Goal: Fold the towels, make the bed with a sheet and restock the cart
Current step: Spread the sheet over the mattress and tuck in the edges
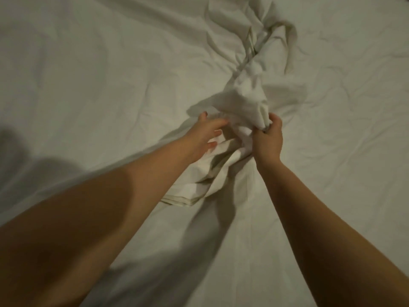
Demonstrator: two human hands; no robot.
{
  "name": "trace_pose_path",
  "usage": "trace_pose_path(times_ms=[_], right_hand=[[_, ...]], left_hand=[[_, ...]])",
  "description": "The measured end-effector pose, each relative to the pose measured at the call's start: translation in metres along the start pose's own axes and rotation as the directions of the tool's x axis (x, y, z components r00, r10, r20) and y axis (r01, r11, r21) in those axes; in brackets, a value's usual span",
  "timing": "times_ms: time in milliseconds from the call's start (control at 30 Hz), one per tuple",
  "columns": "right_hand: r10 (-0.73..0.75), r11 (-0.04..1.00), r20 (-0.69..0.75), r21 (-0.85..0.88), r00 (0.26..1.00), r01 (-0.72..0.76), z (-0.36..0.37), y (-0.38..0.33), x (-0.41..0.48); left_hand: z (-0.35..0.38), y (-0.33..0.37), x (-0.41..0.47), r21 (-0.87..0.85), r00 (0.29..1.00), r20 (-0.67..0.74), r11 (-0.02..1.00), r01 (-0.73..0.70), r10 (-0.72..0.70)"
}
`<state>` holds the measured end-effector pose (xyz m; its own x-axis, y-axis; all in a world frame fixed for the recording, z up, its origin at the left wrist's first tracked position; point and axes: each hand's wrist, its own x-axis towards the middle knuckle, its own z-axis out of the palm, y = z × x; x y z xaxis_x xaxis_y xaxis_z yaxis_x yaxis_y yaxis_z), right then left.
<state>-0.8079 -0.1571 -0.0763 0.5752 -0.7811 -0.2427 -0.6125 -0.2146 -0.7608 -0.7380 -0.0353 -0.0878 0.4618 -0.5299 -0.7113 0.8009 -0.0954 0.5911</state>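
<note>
Towel (243, 100) bunched on sheet (88, 74), right hand (269, 140) gripping it, left hand (204, 138) spread, touching it.

My right grip (269, 140) is clenched round a bunched fold of the white towel (247, 96) just right of the middle of the view. The cloth rises from my fist and trails off, crumpled, toward 1 o'clock. My left grip (203, 138), at 9 o'clock of the right, has its fingers spread and loose against the same towel, pinching nothing. At 7 o'clock of it, beside my forearm, the towel's layered edges (181, 200) lie flat on the wrinkled bed sheet (88, 74).
</note>
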Motion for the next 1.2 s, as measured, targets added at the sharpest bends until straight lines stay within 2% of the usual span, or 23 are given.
trace_pose_path(times_ms=[67,167,300,433,533,600,700,833,900,967,1033,1100,1200], right_hand=[[0.180,0.950,0.019,0.256,0.983,-0.179,-0.007,0.012,0.002],[0.284,0.860,0.135,0.403,0.949,-0.314,-0.015,0.024,0.007],[0.262,0.833,0.201,0.446,0.944,-0.327,-0.021,0.023,0.011],[0.175,0.801,0.299,0.511,0.938,-0.313,-0.029,0.017,0.011],[0.100,0.801,0.366,0.522,0.925,-0.293,-0.032,0.005,0.014],[0.052,0.843,0.387,0.477,0.921,-0.248,-0.029,-0.011,0.014],[-0.001,0.879,0.402,0.438,0.916,-0.190,-0.019,-0.036,0.015],[-0.079,0.937,0.387,0.345,0.919,-0.064,-0.002,-0.077,0.018],[-0.125,0.962,0.300,0.270,0.946,0.041,0.009,-0.096,0.021],[-0.227,0.972,0.240,0.112,0.944,0.205,0.022,-0.117,0.026],[-0.349,0.922,0.253,-0.077,0.902,0.379,0.034,-0.145,0.030],[-0.443,0.829,0.338,-0.197,0.830,0.523,0.043,-0.182,0.033],[-0.390,0.779,0.533,-0.243,0.751,0.577,0.058,-0.232,0.030]], left_hand=[[0.005,0.005,0.005,-0.015,0.999,0.039,0.999,-0.031,0.032],[0.018,0.008,0.011,-0.114,0.994,0.086,0.992,-0.051,0.061],[0.034,0.015,0.017,-0.202,0.981,0.192,0.979,0.012,0.028],[0.042,0.031,0.021,-0.189,0.982,0.143,0.978,-0.091,0.119],[0.045,0.050,0.016,-0.132,0.974,0.164,0.982,-0.138,0.158],[0.047,0.061,0.010,-0.111,0.973,0.147,0.980,-0.162,0.178],[0.042,0.079,0.002,-0.052,0.974,0.026,0.973,-0.225,0.226],[0.015,0.113,-0.016,0.241,0.930,-0.091,0.914,-0.325,0.355],[-0.002,0.132,-0.026,0.393,0.895,-0.085,0.841,-0.373,0.437],[-0.019,0.151,-0.035,0.479,0.865,-0.049,0.771,-0.419,0.500],[-0.034,0.166,-0.041,0.547,0.844,0.008,0.704,-0.453,0.537],[-0.048,0.177,-0.045,0.605,0.823,0.069,0.632,-0.484,0.564],[-0.075,0.194,-0.052,0.612,0.814,0.086,0.614,-0.499,0.575]])
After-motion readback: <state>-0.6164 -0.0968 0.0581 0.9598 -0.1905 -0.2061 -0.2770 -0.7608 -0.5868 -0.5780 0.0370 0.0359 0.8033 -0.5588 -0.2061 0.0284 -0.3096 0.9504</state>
